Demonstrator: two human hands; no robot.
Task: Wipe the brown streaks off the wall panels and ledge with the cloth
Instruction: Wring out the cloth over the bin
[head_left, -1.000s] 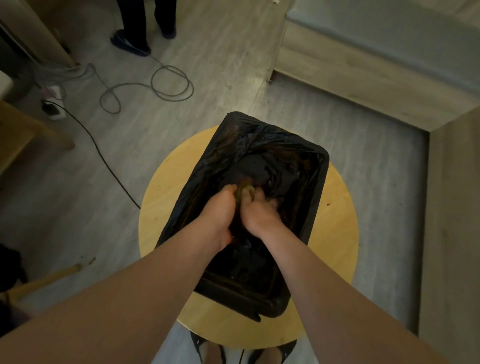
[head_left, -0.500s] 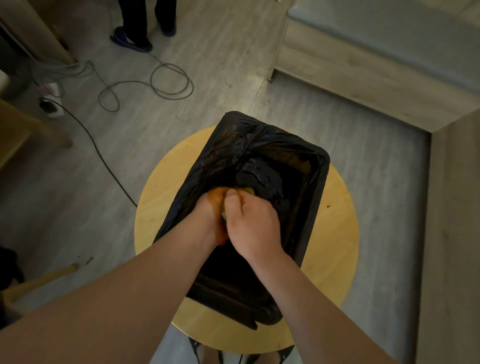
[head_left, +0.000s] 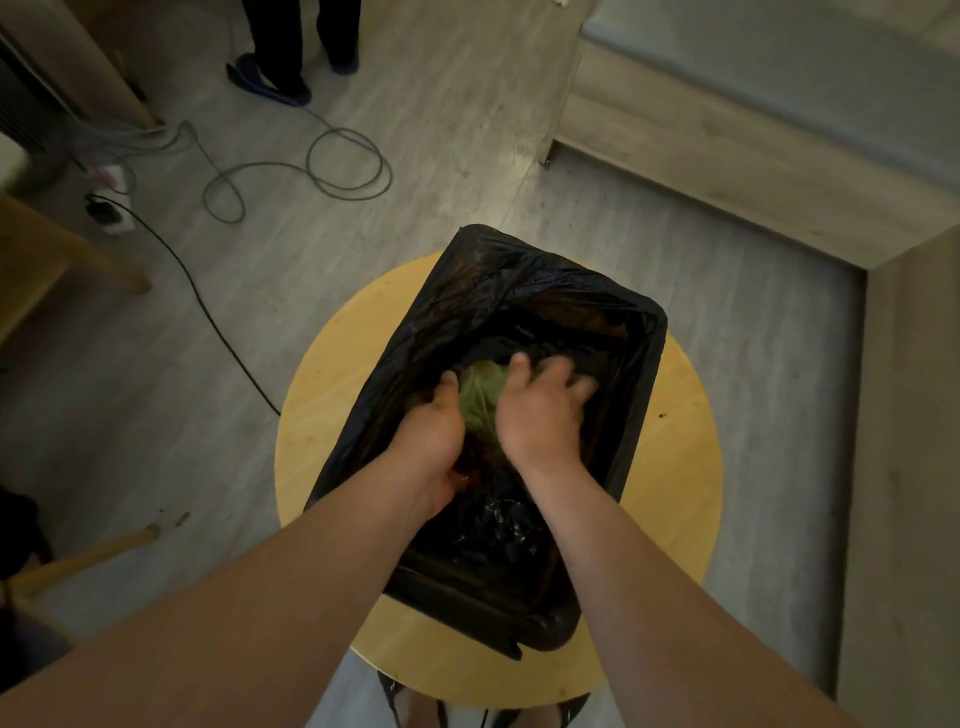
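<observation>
Sitting between the two hands, the greenish cloth (head_left: 480, 400) is down inside the black-lined tub (head_left: 644, 332) on the round yellow stool (head_left: 685, 467), with neither the wall panels nor the ledge being touched. The left hand (head_left: 434, 431) is curled closed on the cloth's left edge; the right hand (head_left: 540, 415) lies on its right side with fingers (head_left: 569, 376) spread and blurred, so whether it grips is unclear. The cloth's long axis runs near to far between the palms, its far end bulging past the thumbs. Both hands are equally close, so wringing probably needs them to twist against each other along that axis.
</observation>
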